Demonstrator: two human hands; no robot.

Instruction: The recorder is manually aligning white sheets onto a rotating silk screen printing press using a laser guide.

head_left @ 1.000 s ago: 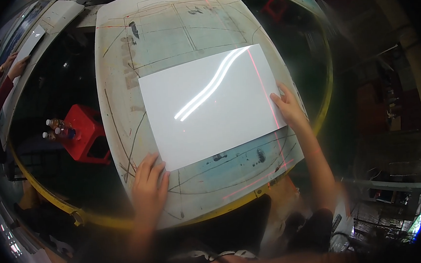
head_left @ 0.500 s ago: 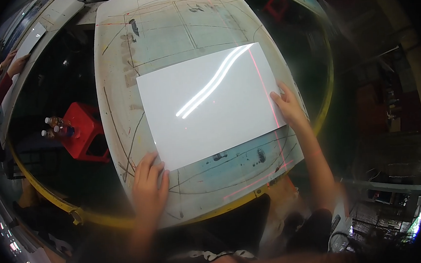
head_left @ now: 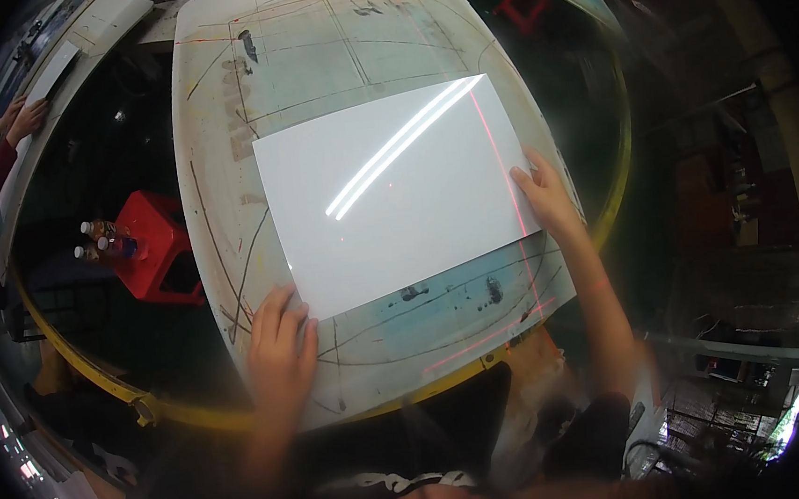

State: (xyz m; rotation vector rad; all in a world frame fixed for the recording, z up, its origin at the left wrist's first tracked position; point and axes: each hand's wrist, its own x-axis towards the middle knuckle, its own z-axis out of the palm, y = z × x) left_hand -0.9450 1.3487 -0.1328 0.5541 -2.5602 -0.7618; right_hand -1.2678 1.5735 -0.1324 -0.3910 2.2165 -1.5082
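Two hands rest flat on one white sheet (head_left: 395, 193) lying on the marked tabletop (head_left: 218, 95). Left hand (head_left: 279, 350) presses the sheet's near left corner, fingers spread, gripping nothing. Right hand (head_left: 546, 199) presses its right edge, grip likewise open.

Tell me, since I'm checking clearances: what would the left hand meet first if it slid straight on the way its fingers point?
The left hand would likely meet the near-left corner of the white sheet, which its fingertips already seem to touch.
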